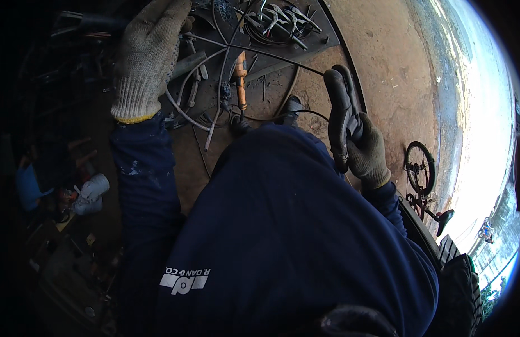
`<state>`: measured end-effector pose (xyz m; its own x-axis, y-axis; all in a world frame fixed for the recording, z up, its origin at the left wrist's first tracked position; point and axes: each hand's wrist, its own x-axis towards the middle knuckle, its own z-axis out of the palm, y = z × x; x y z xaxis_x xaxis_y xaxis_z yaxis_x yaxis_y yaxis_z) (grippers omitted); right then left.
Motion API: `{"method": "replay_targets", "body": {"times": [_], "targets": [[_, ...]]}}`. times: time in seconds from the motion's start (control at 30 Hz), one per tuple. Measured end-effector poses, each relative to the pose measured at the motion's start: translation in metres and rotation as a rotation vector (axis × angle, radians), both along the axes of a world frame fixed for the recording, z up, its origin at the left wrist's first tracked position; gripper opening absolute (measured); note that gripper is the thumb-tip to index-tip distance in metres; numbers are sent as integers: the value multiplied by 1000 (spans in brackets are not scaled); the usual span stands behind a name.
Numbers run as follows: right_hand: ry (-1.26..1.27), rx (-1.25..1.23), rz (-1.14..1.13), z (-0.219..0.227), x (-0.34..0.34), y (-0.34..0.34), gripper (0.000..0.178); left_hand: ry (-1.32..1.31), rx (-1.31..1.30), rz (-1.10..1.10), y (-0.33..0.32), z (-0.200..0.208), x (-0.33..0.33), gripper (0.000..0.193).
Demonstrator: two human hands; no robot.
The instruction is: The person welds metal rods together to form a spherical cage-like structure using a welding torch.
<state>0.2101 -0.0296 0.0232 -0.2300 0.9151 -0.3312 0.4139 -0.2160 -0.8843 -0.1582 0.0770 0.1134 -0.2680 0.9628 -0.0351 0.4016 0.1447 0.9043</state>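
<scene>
My left hand point(146, 59), in a pale knitted glove, reaches to the upper edge beside a frame of thin bent metal rods point(222, 84). Its fingers are partly cut off, so whether it grips a rod is unclear. My right hand point(370, 153), in a similar glove, is closed on the handle of a black hand-held shield point(340, 115), which appears edge-on. The rod frame has spokes meeting near its middle and lies over a dark worktable point(265, 92). Between its rods rests an orange-handled tool point(241, 84) with a cable, perhaps an electrode holder.
Several locking pliers point(293, 21) lie at the table's far side with coiled cable. Brown ground point(400, 73) stretches to the right, where a bicycle point(420, 174) stands. A tyre point(451, 251) is at lower right. Dim clutter and a white bundle point(91, 194) are at left.
</scene>
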Motion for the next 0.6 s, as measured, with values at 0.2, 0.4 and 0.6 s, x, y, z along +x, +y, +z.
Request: {"method": "replay_targets", "body": {"times": [0.2,0.4,0.6], "targets": [[214,-243,-151,-7,2,1,40,-17,-9,-18,-2,1,3,41],[81,-119,-83,-3,1,-2,41,-7,7,-15,-4,3,7,41],[-60,-65,-34,26,-9,4,45,-27,4,-22,-4,1,8,39]]}}
